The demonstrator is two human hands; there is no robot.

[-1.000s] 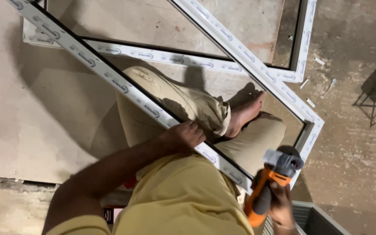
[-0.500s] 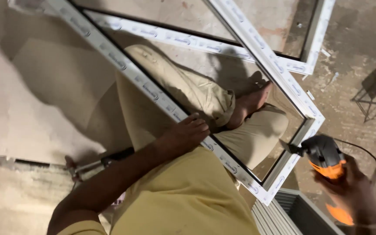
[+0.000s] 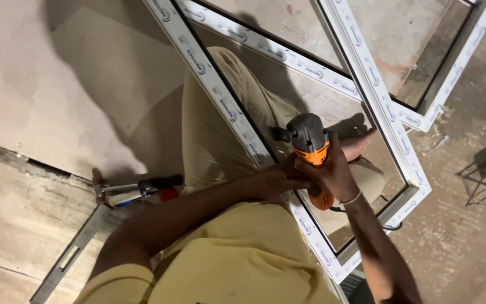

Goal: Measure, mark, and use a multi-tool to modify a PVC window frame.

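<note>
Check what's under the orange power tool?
Under the orange power tool, held by the right hand, lies the white window frame; the left hand rests there. The tool's tip is hidden.

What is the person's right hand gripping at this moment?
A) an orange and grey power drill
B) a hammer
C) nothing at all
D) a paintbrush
A: the right hand is wrapped around the orange and grey power drill, holding it over the white window frame, with the left hand resting on the frame right beside it.
</note>
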